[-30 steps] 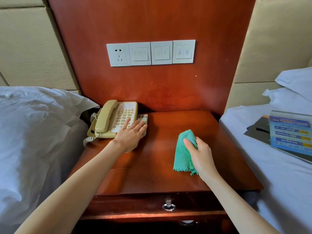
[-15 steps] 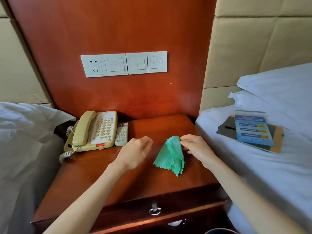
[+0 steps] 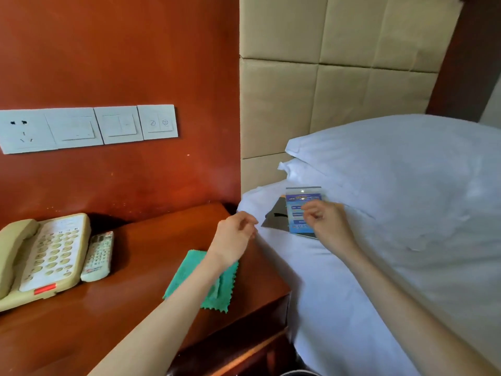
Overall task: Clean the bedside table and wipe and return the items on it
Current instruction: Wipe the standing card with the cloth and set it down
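The wooden bedside table (image 3: 130,316) carries a beige telephone (image 3: 40,259) at its left and a white remote control (image 3: 98,257) beside it. A green cloth (image 3: 187,275) lies flat near the table's right edge, partly under my left forearm. My left hand (image 3: 235,234) hovers over the table's right edge with fingers loosely curled, holding nothing. My right hand (image 3: 325,221) is over the bed, its loosely curled fingers just above a blue printed card in a clear stand (image 3: 298,210) that lies on a dark folder (image 3: 276,218). Whether the fingers touch the card is unclear.
A white bed (image 3: 352,280) with pillows (image 3: 406,164) stands right of the table. A row of wall switches and a socket (image 3: 89,128) sits on the red wooden panel (image 3: 122,63) behind the table. Beige padded headboard (image 3: 339,63) rises behind the bed.
My right hand let go of the green cloth, which now lies flat on the table. Both hands moved right toward the bed, and my view turned right.
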Demonstrator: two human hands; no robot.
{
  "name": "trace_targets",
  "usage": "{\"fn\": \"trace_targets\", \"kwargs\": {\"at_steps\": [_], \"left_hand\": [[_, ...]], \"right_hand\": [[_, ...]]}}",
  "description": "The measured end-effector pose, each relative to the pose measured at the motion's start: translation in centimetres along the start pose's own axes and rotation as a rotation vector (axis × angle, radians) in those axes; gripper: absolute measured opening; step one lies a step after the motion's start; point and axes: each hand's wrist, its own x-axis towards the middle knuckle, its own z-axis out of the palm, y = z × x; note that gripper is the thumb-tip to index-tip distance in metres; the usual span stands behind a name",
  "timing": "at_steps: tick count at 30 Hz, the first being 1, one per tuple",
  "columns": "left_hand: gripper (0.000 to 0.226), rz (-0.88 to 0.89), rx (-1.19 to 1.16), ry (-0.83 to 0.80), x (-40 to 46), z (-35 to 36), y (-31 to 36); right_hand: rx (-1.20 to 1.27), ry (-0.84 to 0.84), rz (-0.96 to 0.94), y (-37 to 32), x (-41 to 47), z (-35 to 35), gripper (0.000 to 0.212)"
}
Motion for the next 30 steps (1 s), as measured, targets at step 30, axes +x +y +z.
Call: {"fn": "trace_targets", "kwargs": {"at_steps": [30], "left_hand": [[0.037,-0.302,-0.866,-0.036,3.0,4.9,3.2]], "right_hand": [[0.675,-0.049,0.098,0.3,0.0,-3.4,0.05]]}}
